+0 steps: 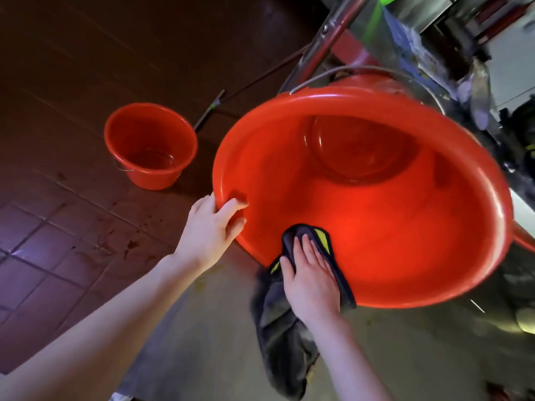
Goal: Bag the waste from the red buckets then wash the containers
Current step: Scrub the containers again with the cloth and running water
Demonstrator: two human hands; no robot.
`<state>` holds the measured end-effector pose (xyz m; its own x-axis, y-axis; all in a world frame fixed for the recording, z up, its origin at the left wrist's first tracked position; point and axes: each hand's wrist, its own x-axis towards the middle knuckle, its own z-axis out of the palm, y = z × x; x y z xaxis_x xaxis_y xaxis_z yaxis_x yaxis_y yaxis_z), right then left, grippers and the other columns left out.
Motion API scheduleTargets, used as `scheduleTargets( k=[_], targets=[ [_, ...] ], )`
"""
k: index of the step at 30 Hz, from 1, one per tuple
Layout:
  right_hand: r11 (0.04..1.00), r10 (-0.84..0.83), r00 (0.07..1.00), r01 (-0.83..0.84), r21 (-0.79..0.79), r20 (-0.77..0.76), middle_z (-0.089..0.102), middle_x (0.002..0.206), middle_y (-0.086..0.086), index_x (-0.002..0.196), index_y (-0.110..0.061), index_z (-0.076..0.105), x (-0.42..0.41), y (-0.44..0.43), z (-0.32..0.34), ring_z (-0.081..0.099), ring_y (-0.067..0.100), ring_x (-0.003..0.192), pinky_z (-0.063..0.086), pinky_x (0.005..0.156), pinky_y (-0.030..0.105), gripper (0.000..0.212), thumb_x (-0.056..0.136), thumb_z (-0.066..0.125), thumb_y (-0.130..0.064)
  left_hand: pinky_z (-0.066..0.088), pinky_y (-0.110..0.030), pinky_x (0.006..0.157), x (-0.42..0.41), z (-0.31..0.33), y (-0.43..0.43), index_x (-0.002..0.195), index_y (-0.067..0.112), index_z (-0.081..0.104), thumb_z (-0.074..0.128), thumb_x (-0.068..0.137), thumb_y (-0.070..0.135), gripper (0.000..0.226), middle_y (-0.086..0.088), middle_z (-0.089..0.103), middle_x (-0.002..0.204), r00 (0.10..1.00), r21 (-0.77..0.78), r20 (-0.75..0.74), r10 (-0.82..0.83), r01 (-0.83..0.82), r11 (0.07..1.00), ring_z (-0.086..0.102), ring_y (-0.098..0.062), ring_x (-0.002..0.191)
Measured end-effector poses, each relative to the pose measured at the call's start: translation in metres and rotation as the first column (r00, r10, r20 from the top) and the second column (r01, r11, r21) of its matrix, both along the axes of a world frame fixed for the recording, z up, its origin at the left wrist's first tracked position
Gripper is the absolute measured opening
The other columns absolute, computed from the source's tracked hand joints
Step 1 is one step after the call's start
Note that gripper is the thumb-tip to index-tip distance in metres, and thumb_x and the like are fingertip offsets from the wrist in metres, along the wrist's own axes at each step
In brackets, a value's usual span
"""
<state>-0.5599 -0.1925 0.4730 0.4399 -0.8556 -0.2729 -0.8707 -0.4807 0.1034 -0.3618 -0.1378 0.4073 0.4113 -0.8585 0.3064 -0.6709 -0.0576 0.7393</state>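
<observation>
A big red bucket (pixel 405 227) is tilted with its mouth toward me; its inside looks bare. My left hand (pixel 211 230) grips its near-left rim, thumb hooked inside. With straight fingers, my right hand (pixel 311 273) presses a dark grey cloth with a yellow patch (pixel 278 328) flat against the bucket's near inner wall; most of the cloth hangs down outside below the rim. A smaller red bucket (pixel 150 144) stands upright on the floor to the left, with a little water at its bottom.
A metal table leg (pixel 327 39) and a steel surface with clutter (pixel 477 68) are at the upper right, behind the big bucket. A mop or squeegee handle (pixel 254 79) lies across the dark, spotted tiled floor (pixel 58 241).
</observation>
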Motion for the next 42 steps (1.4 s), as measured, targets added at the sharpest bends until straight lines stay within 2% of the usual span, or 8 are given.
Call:
scheduleTargets(
  k=[6, 11, 14, 18, 23, 35, 38, 42],
  targets=[
    [0.994, -0.112, 0.99, 0.111, 0.016, 0.08, 0.008, 0.162, 0.005, 0.154, -0.015, 0.016, 0.027, -0.079, -0.028, 0.01, 0.017, 0.149, 0.007, 0.12, 0.03, 0.058, 0.103, 0.026, -0.042, 0.045, -0.063, 0.09, -0.007, -0.005, -0.006, 0.116, 0.011, 0.064, 0.07, 0.086, 0.013, 0.03, -0.013, 0.056, 0.109, 1.0, 0.019, -0.02, 0.02, -0.019, 1.0, 0.046, -0.03, 0.102],
    [0.981, -0.194, 0.97, 0.193, 0.02, 0.149, 0.013, 0.161, 0.01, 0.153, -0.01, 0.018, 0.059, -0.164, -0.046, 0.012, 0.02, 0.148, 0.01, 0.12, 0.031, 0.055, 0.104, 0.023, -0.036, 0.051, -0.04, 0.079, -0.004, -0.006, -0.006, 0.113, 0.01, 0.066, 0.052, 0.089, 0.029, 0.035, -0.013, 0.059, 0.104, 0.998, 0.02, 0.048, 0.029, -0.03, 0.999, 0.057, -0.033, 0.089],
    [0.967, -0.242, 0.95, 0.253, -0.033, 0.198, 0.02, 0.159, 0.013, 0.151, -0.006, 0.023, 0.07, -0.186, -0.05, 0.017, 0.024, 0.147, 0.011, 0.119, 0.033, 0.054, 0.104, 0.022, -0.033, 0.05, -0.036, 0.076, -0.008, -0.005, -0.007, 0.115, 0.011, 0.065, 0.048, 0.089, 0.032, 0.038, -0.013, 0.058, 0.104, 0.995, 0.054, 0.078, 0.055, -0.059, 0.997, 0.057, -0.031, 0.086],
    [0.981, -0.124, 0.965, 0.155, -0.119, 0.233, 0.018, 0.16, 0.014, 0.152, -0.006, 0.018, 0.076, -0.128, -0.047, 0.015, 0.021, 0.147, 0.002, 0.116, 0.027, 0.055, 0.104, 0.023, -0.03, 0.049, -0.038, 0.078, -0.011, -0.002, -0.011, 0.116, 0.014, 0.063, 0.046, 0.087, 0.035, 0.04, -0.016, 0.058, 0.104, 0.991, 0.108, 0.107, 0.086, -0.098, 0.989, 0.056, -0.036, 0.087],
    [0.995, 0.066, 0.933, -0.035, -0.094, 0.355, 0.015, 0.161, 0.004, 0.151, -0.013, 0.028, 0.05, 0.0, -0.042, 0.021, 0.017, 0.146, 0.015, 0.119, 0.029, 0.057, 0.1, 0.032, -0.039, 0.046, -0.037, 0.078, -0.011, 0.0, -0.009, 0.117, 0.021, 0.058, 0.045, 0.087, 0.042, 0.039, -0.01, 0.058, 0.106, 0.994, 0.145, 0.065, 0.089, -0.097, 0.985, 0.053, -0.029, 0.092],
    [0.965, -0.262, 0.955, 0.26, 0.03, 0.14, 0.011, 0.161, 0.011, 0.154, -0.01, 0.014, 0.064, -0.175, -0.034, 0.01, 0.021, 0.149, 0.004, 0.119, 0.029, 0.054, 0.105, 0.021, -0.032, 0.045, -0.042, 0.091, -0.012, -0.008, -0.007, 0.116, 0.018, 0.061, 0.043, 0.088, 0.038, 0.038, -0.005, 0.061, 0.107, 0.995, 0.117, 0.072, 0.073, -0.082, 0.99, 0.053, -0.026, 0.098],
    [0.954, -0.295, 0.937, 0.299, 0.005, 0.187, 0.012, 0.162, 0.009, 0.154, -0.012, 0.016, 0.07, -0.15, -0.034, 0.012, 0.02, 0.148, 0.01, 0.118, 0.031, 0.055, 0.104, 0.025, -0.031, 0.043, -0.046, 0.095, -0.012, -0.01, -0.009, 0.119, 0.022, 0.056, 0.041, 0.089, 0.041, 0.038, -0.005, 0.059, 0.111, 0.995, 0.14, 0.078, 0.063, -0.074, 0.987, 0.051, -0.026, 0.103],
    [0.994, -0.083, 0.942, 0.102, -0.043, 0.325, 0.016, 0.161, 0.004, 0.151, -0.013, 0.026, 0.061, -0.041, -0.042, 0.02, 0.019, 0.146, 0.014, 0.119, 0.032, 0.056, 0.1, 0.033, -0.034, 0.046, -0.048, 0.093, -0.011, -0.004, -0.008, 0.12, 0.021, 0.056, 0.039, 0.088, 0.044, 0.042, -0.009, 0.058, 0.112, 0.998, 0.21, 0.045, 0.052, -0.06, 0.976, 0.055, -0.034, 0.104]
  ],
)
